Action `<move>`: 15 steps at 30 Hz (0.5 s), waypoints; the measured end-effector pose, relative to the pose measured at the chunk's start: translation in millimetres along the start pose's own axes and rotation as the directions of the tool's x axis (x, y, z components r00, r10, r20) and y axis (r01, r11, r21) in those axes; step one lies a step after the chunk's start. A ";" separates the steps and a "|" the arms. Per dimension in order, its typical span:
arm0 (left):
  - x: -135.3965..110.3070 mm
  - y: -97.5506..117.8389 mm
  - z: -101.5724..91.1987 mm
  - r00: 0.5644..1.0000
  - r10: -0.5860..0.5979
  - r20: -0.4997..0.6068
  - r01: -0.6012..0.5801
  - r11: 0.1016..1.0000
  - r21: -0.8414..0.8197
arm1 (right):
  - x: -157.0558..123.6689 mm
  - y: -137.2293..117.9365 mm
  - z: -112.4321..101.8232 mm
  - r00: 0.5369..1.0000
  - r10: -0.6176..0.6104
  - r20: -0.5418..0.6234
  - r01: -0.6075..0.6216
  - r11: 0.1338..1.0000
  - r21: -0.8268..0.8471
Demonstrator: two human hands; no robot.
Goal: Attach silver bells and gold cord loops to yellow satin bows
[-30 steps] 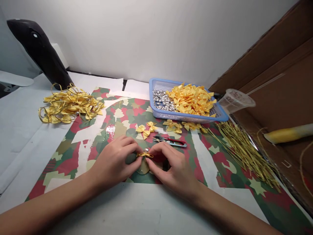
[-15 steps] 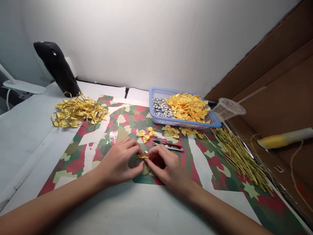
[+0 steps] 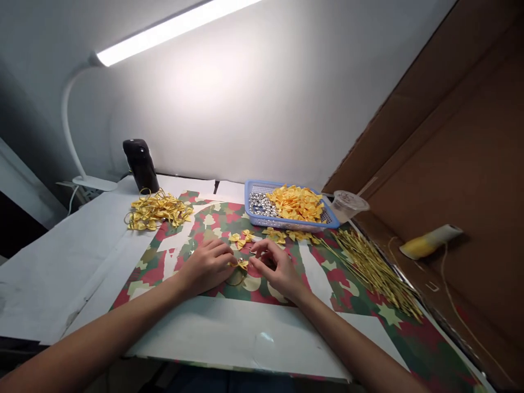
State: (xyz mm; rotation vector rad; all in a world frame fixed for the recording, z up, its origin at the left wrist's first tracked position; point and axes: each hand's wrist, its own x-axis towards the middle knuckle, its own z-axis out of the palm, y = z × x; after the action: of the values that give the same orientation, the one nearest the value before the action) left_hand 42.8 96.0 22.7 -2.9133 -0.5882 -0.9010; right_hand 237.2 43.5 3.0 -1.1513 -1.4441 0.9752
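A small yellow ribbon bow with a silver bell and a loop of gold cord lies low over the patterned mat. The fingers of my left hand are closed on its left side. My right hand is just to the right of the bow, thumb and index finger apart, with no object plainly gripped. Behind that hand are the thread snips, mostly hidden by it. Several loose yellow bows lie just beyond my hands.
A blue basket holds yellow bows and silver bells. Finished-looking corded bows are heaped at left beside a black bottle-like object. Gold cords, a plastic cup and a cardboard wall are at right. A lamp shines above.
My right hand has let go of the bow and moved right, toward the snips. My left hand keeps the bow. The camera view has tilted up, bringing the lamp into sight.
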 end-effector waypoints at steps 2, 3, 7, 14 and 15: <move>0.3 -0.2 -6.0 0.996 0.087 -0.036 -0.085 0.995 0.054 | 3.2 0.9 -2.8 0.999 0.017 0.041 -0.019 0.998 0.063; 0.4 0.2 -9.3 0.988 0.143 -0.051 -0.138 0.987 0.078 | 4.5 0.8 -3.9 0.997 0.026 0.066 -0.033 0.995 0.095; -1.5 4.7 -18.1 0.972 0.217 -0.093 -0.212 0.975 0.067 | 4.5 -2.6 -6.5 0.986 0.070 0.150 -0.100 0.974 0.203; -6.8 12.2 -14.4 0.993 0.001 -0.121 -0.006 0.999 -0.038 | -2.4 -5.5 -2.8 0.948 0.155 0.277 -0.251 0.901 0.354; -6.7 12.7 -13.9 0.992 -0.032 -0.126 0.026 0.998 -0.050 | -2.5 -5.5 -2.0 0.948 0.160 0.274 -0.257 0.892 0.371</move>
State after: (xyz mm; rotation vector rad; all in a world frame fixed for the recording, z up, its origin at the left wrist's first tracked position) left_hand 34.9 79.9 31.5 -2.8687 -0.6101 -1.1090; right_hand 238.4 39.8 8.0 -0.9157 -1.2326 1.5290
